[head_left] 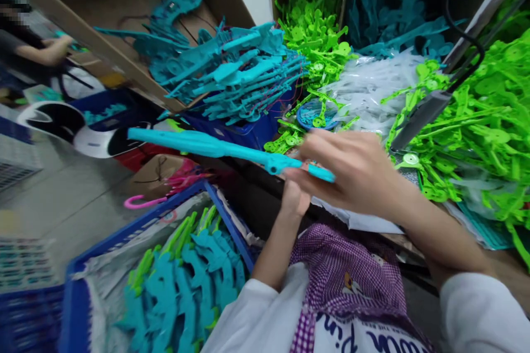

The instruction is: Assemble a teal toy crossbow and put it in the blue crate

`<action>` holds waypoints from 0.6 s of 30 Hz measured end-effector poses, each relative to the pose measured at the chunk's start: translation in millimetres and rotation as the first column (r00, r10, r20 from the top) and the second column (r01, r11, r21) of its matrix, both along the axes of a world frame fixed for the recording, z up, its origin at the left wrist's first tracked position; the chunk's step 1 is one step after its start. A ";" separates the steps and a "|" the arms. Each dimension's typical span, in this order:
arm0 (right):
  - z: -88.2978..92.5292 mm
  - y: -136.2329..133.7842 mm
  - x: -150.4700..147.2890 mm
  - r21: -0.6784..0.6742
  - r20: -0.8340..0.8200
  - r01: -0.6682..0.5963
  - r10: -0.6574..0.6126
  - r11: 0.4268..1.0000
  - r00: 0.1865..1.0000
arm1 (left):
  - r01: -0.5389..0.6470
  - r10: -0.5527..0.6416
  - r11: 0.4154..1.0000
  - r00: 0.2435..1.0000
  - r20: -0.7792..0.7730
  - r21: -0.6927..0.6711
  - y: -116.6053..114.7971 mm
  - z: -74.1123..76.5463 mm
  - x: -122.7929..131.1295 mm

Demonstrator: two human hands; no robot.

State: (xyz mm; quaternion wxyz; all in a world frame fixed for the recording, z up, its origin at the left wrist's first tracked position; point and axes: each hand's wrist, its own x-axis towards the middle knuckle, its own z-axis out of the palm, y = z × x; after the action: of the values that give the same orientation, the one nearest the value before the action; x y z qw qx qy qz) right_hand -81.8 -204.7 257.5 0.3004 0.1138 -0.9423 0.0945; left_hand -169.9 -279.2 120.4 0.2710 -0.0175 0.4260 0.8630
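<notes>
A long, slim turquoise plastic part (215, 146), seen edge-on, stretches leftward in front of me, shaped like part of a toy gun. Near its right end, my right hand (348, 171) is closed around it, slightly blurred by motion. My left hand (296, 197) is just beneath, against the same part; its fingers are mostly hidden behind the part and my right hand. Something small and orange-red shows between the fingers, too unclear to name. Below left, a blue crate (211, 196) holds turquoise and green toy pieces (182, 281) in rows.
Turquoise parts with thin wires (244, 66) are heaped in a carton ahead. Bright green parts (488, 121) pile up on the right, beside clear plastic bags (372, 88). A dark tool with a cord (422, 118) hangs at right. Another person's arm (45, 52) shows far left.
</notes>
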 end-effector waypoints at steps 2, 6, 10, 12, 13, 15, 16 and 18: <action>-9.6 20.4 55.1 -0.175 0.019 0.054 -0.052 0.983 0.998 | 0.048 -0.048 0.999 0.998 0.048 0.013 -19.2 1.8 -11.8; -47.2 53.5 110.1 -0.460 -0.009 0.290 -0.332 0.839 0.943 | 0.044 -0.043 0.999 0.999 0.031 -0.031 -56.9 12.4 -42.7; -108.5 82.1 110.0 -0.465 0.109 0.509 -0.524 0.724 0.845 | -0.042 0.042 0.991 0.999 -0.003 -0.128 -85.8 30.9 -61.7; -136.3 91.7 113.0 -0.443 0.320 0.573 -0.476 0.689 0.819 | 0.021 -0.022 0.985 1.000 -0.003 -0.170 -97.4 32.8 -59.0; -147.6 95.0 116.7 -0.413 0.416 0.596 -0.440 0.688 0.796 | 0.053 -0.053 0.982 0.999 0.004 -0.179 -101.7 30.0 -54.8; -164.5 100.3 127.7 -0.327 0.537 0.638 -0.418 0.698 0.733 | 0.088 -0.088 0.977 0.996 0.008 -0.195 -107.3 17.9 -43.2; -170.5 102.6 134.3 -0.263 0.563 0.668 -0.451 0.696 0.693 | 0.087 -0.087 0.971 0.996 0.013 -0.221 -109.1 9.6 -37.5; -178.4 107.2 147.7 -0.142 0.570 0.737 -0.554 0.661 0.607 | 0.062 -0.054 0.948 0.998 0.035 -0.312 -114.0 -6.7 -31.0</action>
State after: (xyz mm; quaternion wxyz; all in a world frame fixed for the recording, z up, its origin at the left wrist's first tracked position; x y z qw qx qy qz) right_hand 65.9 -97.4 79.1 0.0860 -0.3258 -0.9251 0.1749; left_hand -200.9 -393.2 113.7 0.2956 -0.0587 0.5543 0.7758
